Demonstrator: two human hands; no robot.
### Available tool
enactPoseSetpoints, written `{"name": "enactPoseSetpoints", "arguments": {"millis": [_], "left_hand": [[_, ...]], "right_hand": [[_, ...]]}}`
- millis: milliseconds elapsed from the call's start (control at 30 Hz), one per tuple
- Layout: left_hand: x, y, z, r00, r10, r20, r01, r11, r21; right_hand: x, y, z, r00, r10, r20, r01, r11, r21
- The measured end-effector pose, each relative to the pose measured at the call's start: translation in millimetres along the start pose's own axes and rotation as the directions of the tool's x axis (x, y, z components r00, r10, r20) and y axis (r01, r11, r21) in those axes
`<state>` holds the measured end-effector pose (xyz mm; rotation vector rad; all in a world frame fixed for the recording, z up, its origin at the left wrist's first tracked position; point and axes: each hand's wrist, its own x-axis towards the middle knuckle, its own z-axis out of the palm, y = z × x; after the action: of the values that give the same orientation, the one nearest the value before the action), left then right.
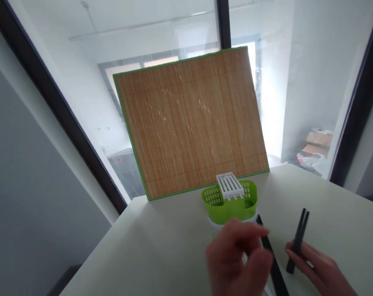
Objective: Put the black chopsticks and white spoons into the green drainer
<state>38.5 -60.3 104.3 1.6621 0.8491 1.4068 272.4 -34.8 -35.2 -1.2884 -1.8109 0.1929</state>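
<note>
My right hand [318,263] pinches a small bundle of black chopsticks [302,226] and keeps it tilted above the white table at the right. Nearer the camera is my left hand [236,259], slightly blurred. Its fingers are curled and its thumb and index finger are apart, with nothing visible between them. More black chopsticks [275,269] lie on the table between the two hands, partly behind my left hand. Just beyond that hand stands a green utensil holder [232,209] with basket-like sides, a white slatted rack [229,185] on top and a white base.
A bamboo mat [192,127] with green edging leans against the glass behind the table [162,242]. A thin white object [267,290], of a kind I cannot make out, shows beside my left hand. Beyond the glass, cardboard and plastic [316,146] are piled at the right.
</note>
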Motion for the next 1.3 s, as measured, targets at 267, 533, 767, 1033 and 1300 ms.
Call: {"name": "enactPoseSetpoints", "arguments": {"millis": [267, 533, 767, 1033, 1300], "left_hand": [[40, -53, 47.2, 0.957, -0.089, 0.276, 0.091, 0.996, 0.005], [40, -66, 45.9, 0.967, -0.069, 0.245, 0.031, 0.987, 0.157], [59, -19, 9.3, 0.987, 0.03, 0.157, -0.044, 0.995, 0.09], [141, 26, -93.5, 0.875, 0.397, -0.277, -0.245, 0.857, 0.454], [192, -75, -105.8, 0.982, 0.011, -0.187, 0.11, 0.774, 0.624]], "right_hand": [[14, -14, -5, 0.983, -0.003, 0.185, -0.017, 0.994, 0.108], [22, -17, -3, 0.946, -0.025, 0.325, -0.015, 0.993, 0.118], [36, -14, -15, 0.953, 0.017, 0.304, -0.054, 0.992, 0.116], [39, 21, 17, 0.986, 0.122, 0.114, -0.113, 0.99, -0.079], [27, 25, 35, 0.979, 0.088, 0.182, -0.049, 0.977, -0.208]]}}
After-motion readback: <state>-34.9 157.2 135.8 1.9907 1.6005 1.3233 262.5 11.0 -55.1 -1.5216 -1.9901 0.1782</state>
